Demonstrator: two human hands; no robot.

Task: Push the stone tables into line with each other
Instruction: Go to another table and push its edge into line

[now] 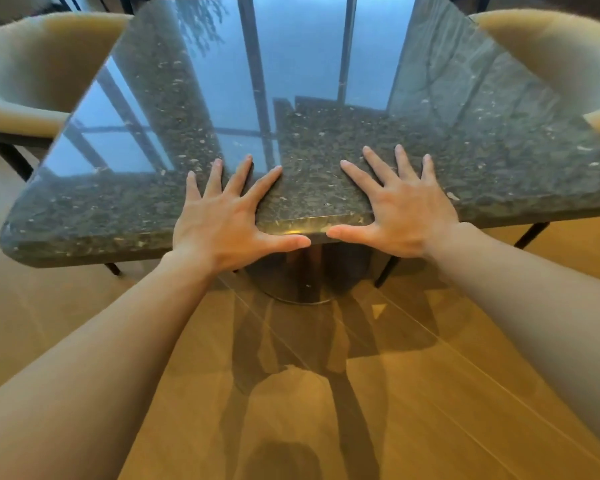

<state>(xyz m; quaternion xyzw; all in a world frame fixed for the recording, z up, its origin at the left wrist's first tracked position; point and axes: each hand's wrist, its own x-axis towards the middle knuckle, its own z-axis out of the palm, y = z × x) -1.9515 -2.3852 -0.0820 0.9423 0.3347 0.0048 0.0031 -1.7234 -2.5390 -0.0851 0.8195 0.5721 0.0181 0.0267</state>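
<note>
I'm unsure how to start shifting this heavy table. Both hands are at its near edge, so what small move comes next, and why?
Probably a gentle, even push forward. The left hand and right hand lie spread on the stone table, thumbs along its near edge. Only one table shows here, so I cannot judge the alignment.

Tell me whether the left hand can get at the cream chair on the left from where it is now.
Probably yes. The left hand lies flat on the stone table's near edge, holding nothing, and open floor lies between it and the cream chair; it would likely need a long reach or a sidestep.
</note>
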